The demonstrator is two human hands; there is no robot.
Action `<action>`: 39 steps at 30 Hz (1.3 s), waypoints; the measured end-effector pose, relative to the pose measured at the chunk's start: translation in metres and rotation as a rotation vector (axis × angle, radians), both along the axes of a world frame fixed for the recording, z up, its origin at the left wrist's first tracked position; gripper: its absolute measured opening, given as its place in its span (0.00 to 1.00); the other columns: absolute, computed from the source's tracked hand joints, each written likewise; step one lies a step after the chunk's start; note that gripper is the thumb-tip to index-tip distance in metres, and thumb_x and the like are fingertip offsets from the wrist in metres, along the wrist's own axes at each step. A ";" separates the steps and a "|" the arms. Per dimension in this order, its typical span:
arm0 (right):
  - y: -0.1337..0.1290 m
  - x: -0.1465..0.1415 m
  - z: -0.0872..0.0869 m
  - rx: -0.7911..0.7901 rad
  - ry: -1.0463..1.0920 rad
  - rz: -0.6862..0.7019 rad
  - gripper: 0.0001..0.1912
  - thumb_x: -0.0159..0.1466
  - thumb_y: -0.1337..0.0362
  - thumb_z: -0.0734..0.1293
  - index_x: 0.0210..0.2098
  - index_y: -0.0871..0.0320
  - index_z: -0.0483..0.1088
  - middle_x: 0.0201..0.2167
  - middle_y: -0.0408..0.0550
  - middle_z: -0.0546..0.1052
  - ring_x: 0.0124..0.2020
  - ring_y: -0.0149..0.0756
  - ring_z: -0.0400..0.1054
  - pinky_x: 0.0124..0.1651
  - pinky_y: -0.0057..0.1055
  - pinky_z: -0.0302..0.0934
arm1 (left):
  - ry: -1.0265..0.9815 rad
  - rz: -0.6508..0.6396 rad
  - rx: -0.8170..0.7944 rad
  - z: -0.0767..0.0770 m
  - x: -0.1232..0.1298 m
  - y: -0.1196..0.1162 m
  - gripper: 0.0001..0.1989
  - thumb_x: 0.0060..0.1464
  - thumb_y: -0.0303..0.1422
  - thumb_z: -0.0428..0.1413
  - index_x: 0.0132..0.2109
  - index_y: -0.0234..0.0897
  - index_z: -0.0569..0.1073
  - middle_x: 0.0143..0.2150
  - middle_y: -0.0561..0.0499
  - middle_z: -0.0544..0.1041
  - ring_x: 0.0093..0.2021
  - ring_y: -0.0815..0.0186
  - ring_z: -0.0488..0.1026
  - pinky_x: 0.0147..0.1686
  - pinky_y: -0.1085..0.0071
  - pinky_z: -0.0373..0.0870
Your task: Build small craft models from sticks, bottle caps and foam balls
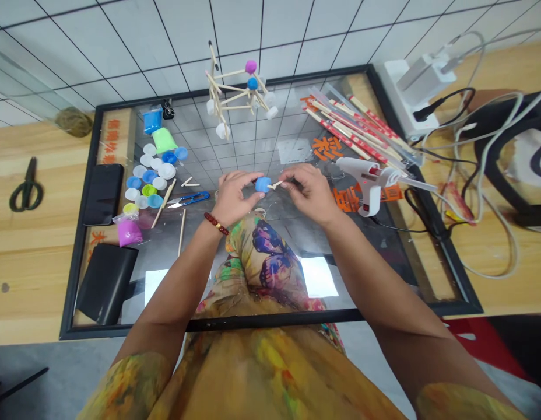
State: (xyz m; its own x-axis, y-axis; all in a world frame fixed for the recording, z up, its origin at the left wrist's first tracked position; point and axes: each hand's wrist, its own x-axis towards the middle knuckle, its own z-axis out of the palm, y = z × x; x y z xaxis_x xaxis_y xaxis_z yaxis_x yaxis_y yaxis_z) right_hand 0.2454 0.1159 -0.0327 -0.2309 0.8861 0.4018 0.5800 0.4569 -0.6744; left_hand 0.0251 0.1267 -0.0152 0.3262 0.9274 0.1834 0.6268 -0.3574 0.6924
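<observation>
My left hand point(238, 195) pinches a blue bottle cap point(262, 185) between thumb and fingers, above the glass tabletop. My right hand point(309, 191) is closed on a short wooden stick point(276, 184), whose left end meets the cap's side; whether it is fixed there I cannot tell. Beyond the hands stands a frame of wooden sticks point(235, 107) with white caps low down and pink and blue balls on top. Blue-handled thread snips point(189, 200) and short stick pieces point(190, 182) lie left of my left hand.
Several coloured caps point(167, 171) lie at left, near clay packets point(164, 140), a phone point(103, 194) and a black wallet point(108, 283). At right are a white glue gun point(369, 185), packaged chopsticks point(353, 125) and a power strip point(406, 96) with trailing cables. Scissors point(27, 188) lie far left.
</observation>
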 end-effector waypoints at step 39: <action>-0.001 -0.001 0.000 -0.355 0.439 0.075 0.07 0.61 0.57 0.72 0.37 0.51 0.79 0.36 0.44 0.80 0.41 0.40 0.73 0.50 0.41 0.68 | -0.129 -0.162 0.089 -0.010 0.003 0.001 0.16 0.49 0.26 0.65 0.46 0.42 0.80 0.47 0.49 0.83 0.50 0.58 0.78 0.60 0.55 0.67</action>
